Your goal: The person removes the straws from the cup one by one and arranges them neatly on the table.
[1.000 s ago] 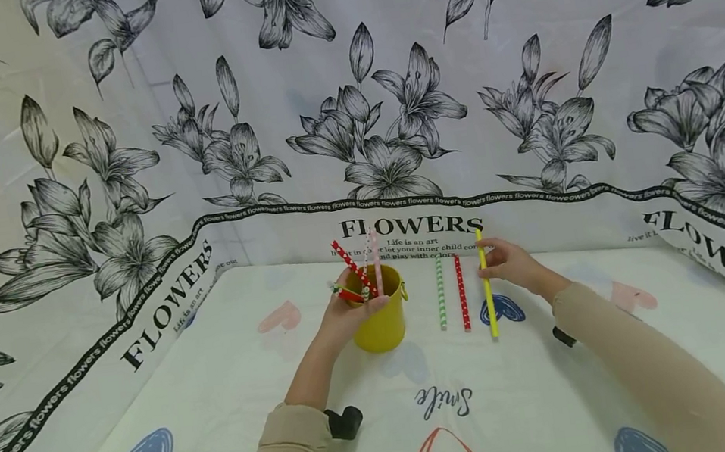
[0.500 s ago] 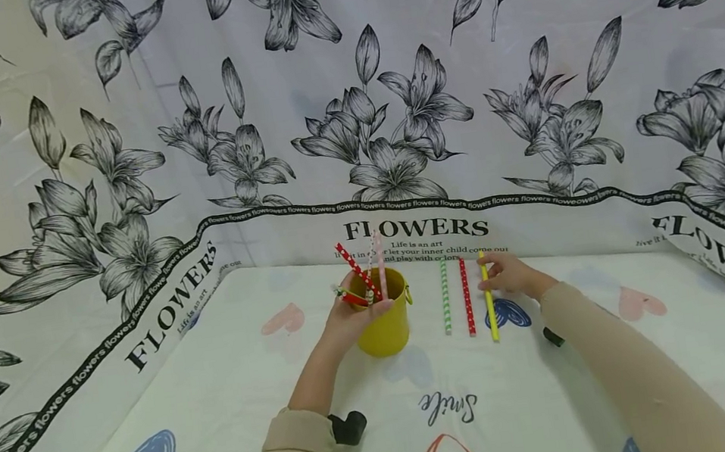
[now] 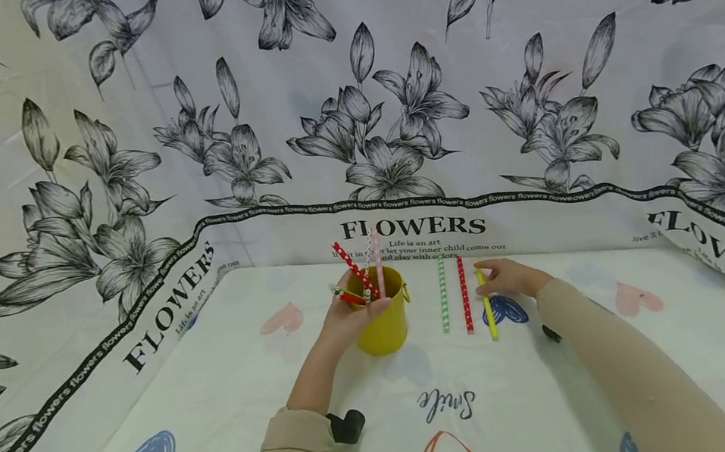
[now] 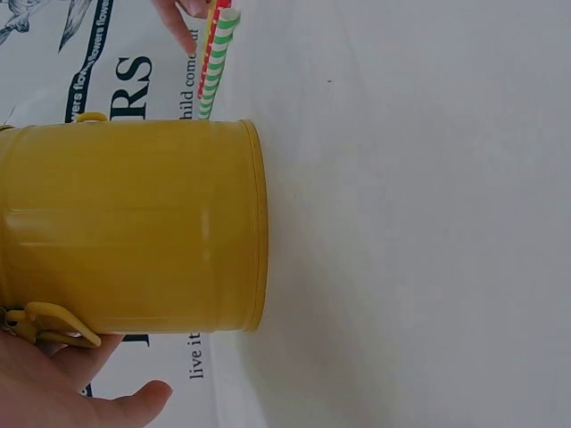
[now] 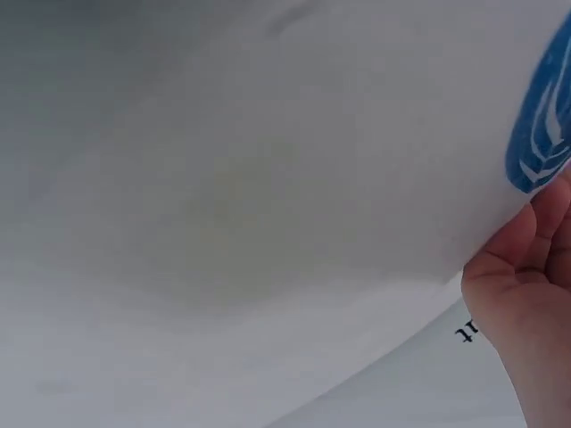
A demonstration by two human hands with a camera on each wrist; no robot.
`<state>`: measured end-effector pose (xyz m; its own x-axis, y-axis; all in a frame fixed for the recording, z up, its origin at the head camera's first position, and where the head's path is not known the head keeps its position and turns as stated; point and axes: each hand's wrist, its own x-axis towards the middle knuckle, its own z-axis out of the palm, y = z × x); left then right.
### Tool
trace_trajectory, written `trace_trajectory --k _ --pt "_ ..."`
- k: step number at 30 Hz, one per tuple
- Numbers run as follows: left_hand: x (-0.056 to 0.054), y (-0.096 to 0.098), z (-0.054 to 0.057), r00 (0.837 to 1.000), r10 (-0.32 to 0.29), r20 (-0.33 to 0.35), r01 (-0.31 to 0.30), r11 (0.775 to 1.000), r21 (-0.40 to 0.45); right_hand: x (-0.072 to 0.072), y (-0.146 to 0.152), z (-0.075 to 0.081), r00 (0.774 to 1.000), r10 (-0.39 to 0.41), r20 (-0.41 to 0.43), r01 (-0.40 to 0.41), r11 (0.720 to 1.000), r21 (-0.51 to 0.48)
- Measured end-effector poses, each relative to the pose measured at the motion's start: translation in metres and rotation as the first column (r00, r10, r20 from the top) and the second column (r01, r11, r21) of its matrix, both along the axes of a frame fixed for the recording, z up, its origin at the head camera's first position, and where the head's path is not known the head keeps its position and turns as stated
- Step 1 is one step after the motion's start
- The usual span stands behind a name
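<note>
A yellow metal bucket [image 3: 382, 330] stands on the table, with several patterned paper straws [image 3: 356, 266] leaning in it. My left hand [image 3: 345, 321] grips the bucket at its left side, the thumb across the front below the rim. In the left wrist view the bucket's side and its handle loop [image 4: 62, 321] fill much of the picture. My right hand [image 3: 510, 277] holds the upper end of a yellow straw [image 3: 489, 316] between thumb and finger, at table level. Left of it lie a red dotted straw [image 3: 465, 300] and a green striped straw [image 3: 444, 303], roughly parallel.
A white tablecloth [image 3: 224, 427] printed with hearts and lettering covers the table. Behind it hangs a floral curtain [image 3: 295, 128], whose lower edge meets the back of the table close to the straws. A black wrist strap part [image 3: 348, 426] shows beside the left sleeve.
The yellow straw has come down toward the cloth, and its upper end now tilts left. My right hand has lowered with it. The left hand stays on the bucket.
</note>
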<state>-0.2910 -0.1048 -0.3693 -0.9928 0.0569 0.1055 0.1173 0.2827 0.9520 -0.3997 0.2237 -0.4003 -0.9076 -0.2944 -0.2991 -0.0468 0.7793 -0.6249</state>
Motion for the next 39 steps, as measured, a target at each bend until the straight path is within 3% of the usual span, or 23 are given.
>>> trace_trajectory --k 7,15,25,39 --pt "-0.002 -0.004 -0.001 1.0 0.015 0.02 -0.015 1.0 -0.01 0.016 -0.004 0.012 0.994 0.07 0.086 -0.074 0.996 0.049" --pt "-0.002 -0.008 0.001 1.0 0.019 0.014 -0.019 1.0 -0.014 0.023 -0.007 0.01 0.993 0.111 0.047 -0.114 0.992 0.055" --pt "-0.001 -0.007 0.0 1.0 0.021 0.023 -0.021 1.0 -0.003 0.018 -0.012 0.005 0.997 0.064 0.039 -0.069 0.989 0.13" --pt "-0.001 0.0 -0.001 1.0 0.007 0.025 -0.007 1.0 0.001 0.013 -0.006 0.004 0.995 -0.019 0.098 0.004 0.989 0.15"
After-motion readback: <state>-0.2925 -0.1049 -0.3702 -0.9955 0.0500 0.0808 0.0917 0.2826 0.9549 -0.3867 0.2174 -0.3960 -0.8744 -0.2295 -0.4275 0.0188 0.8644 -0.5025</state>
